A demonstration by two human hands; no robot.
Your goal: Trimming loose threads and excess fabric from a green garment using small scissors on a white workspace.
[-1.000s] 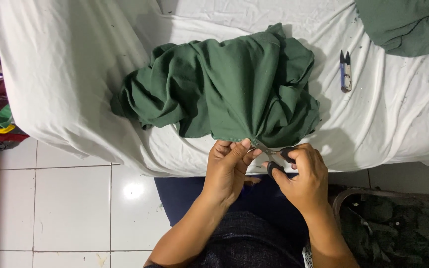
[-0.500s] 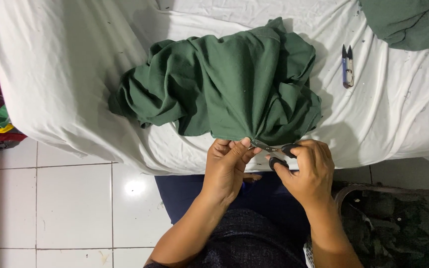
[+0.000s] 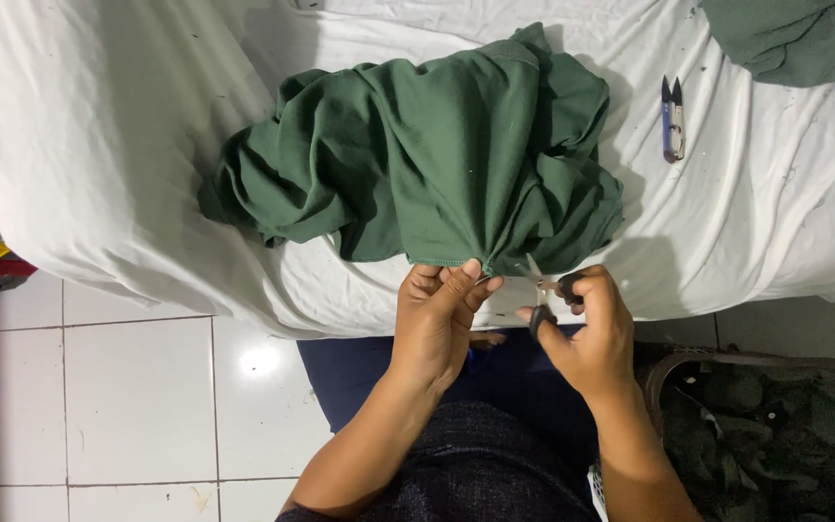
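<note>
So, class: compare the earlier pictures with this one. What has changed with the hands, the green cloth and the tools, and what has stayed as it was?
Very little changed. The right hand with the small scissors shifted slightly along the hem of the green cloth. The left hand still pinches that hem, the thread snips still lie on the white sheet, and the second green cloth stays at the far corner.

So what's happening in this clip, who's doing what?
A person sits at a table covered with a white sheet. The left hand pinches the hem of a bunched green garment at the table edge, while the right hand holds small scissors at that hem. A thread snipper lies on the sheet, and another green cloth sits at the far right corner.
</note>
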